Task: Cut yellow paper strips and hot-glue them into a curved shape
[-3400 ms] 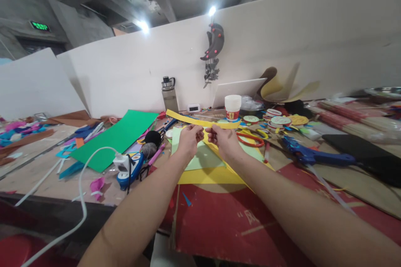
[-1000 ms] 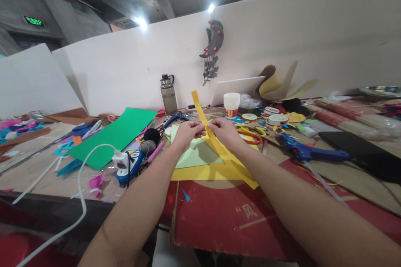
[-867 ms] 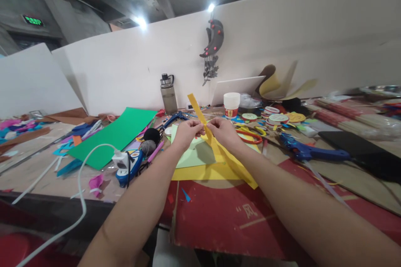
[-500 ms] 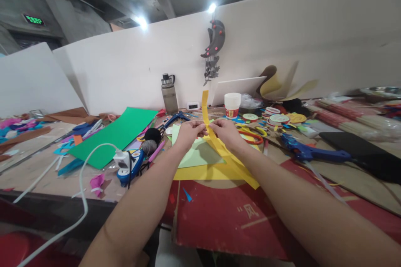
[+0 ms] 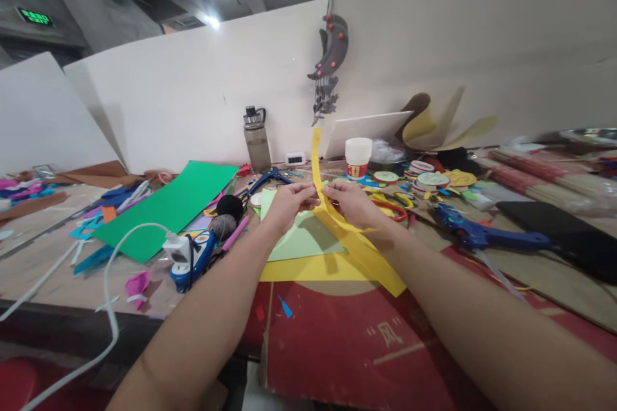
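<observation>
A narrow yellow paper strip (image 5: 315, 157) stands upright between my two hands, its lower part curving right toward my right wrist. My left hand (image 5: 292, 204) pinches the strip from the left with thumb and forefinger. From the other side my right hand (image 5: 354, 204) grips it, fingers closed. Beneath them lie a pale green paper sheet (image 5: 303, 237) and yellow paper (image 5: 308, 271) on a red board (image 5: 337, 340). Orange-handled scissors (image 5: 393, 210) lie just beyond my right hand, partly hidden.
A green sheet (image 5: 164, 205) and a blue-and-white power strip (image 5: 193, 263) with a white cable lie left. A bottle (image 5: 258, 141) and white cups (image 5: 358, 157) stand at the back. A blue glue gun (image 5: 486, 231) and a black phone-like slab (image 5: 559, 237) lie right.
The strip's lower end has swung up and right toward my right wrist. Both hands stay close together on the strip. The view has shifted slightly.
</observation>
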A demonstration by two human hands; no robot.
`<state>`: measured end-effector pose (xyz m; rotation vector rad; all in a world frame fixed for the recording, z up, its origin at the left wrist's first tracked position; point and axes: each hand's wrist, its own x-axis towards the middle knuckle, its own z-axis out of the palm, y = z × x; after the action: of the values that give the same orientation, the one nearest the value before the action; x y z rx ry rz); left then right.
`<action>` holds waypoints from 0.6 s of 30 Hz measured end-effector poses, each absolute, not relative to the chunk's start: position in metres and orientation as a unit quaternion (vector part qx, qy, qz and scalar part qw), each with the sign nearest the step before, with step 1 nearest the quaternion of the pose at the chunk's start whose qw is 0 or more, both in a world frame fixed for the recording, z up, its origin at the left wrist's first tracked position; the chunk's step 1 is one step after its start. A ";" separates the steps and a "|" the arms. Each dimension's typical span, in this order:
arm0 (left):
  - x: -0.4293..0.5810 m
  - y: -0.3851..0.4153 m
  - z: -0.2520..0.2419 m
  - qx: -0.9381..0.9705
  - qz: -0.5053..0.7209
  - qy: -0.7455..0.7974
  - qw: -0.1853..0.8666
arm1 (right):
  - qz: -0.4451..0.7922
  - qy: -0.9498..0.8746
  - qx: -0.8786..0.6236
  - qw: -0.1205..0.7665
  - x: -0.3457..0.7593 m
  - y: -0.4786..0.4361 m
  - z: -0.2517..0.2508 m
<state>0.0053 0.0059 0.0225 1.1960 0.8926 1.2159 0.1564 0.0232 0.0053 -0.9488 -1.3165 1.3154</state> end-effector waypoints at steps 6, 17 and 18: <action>0.008 0.006 0.021 0.512 0.528 0.454 0.503 | 0.477 -0.569 -0.408 0.531 0.151 0.022 0.004; 0.007 0.003 0.025 0.576 0.508 0.473 0.431 | 0.395 -0.612 -0.448 0.518 0.151 0.019 0.002; 0.007 0.002 0.026 0.569 0.503 0.455 0.465 | 0.382 -0.613 -0.455 0.521 0.152 0.019 0.003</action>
<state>0.0068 0.0022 0.0258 1.3975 1.1183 1.2356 0.1520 0.0192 0.0028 -1.0900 -1.4695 0.9155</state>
